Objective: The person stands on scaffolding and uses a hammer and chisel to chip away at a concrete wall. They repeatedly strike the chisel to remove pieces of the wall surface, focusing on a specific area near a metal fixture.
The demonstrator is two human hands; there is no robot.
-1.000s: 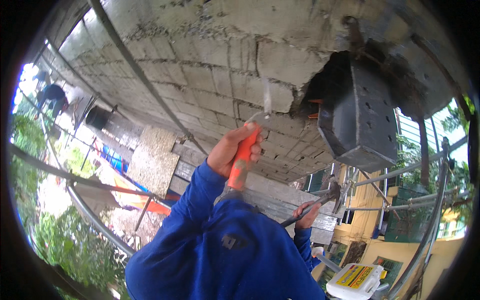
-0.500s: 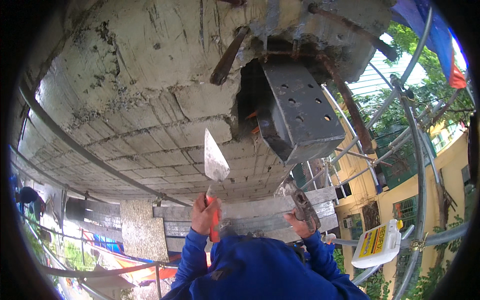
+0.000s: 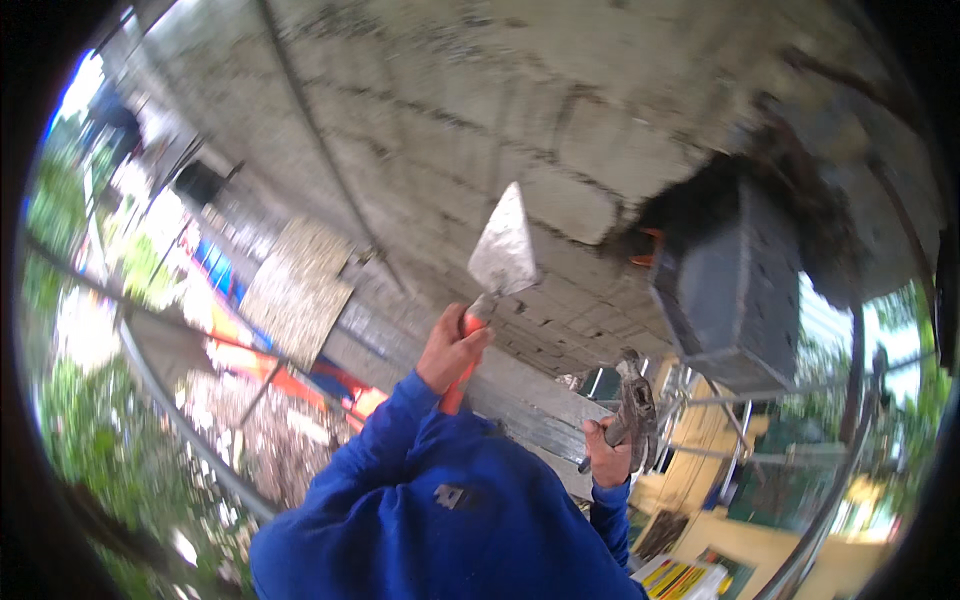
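Note:
My left hand point(image 3: 452, 348) is wrapped round the orange-red handle of a pointed trowel point(image 3: 506, 246). Its pale, smeared blade points up toward the block wall, apart from it as far as I can see. My right hand point(image 3: 608, 458) grips the handle of a grey, dirt-caked hammer point(image 3: 634, 402), its head standing above the fist. Beyond the hammer, a dark grey steel box section point(image 3: 735, 285) with holes juts from a rough opening in the concrete. Inside that opening a small orange thing point(image 3: 648, 245) shows, its kind unclear.
A grey block wall point(image 3: 430, 150) spans the top. Planks point(image 3: 530, 405) and a speckled board point(image 3: 297, 285) form the platform beneath. Scaffold pipes point(image 3: 190, 420) run along both sides. A white jug with a yellow label point(image 3: 685, 580) is at the lower right. Rusty bars point(image 3: 905, 215) protrude near the box section.
My view has swung and tilted to the left, so the wall and box section now sit further right, with blur. Both hands keep their tools.

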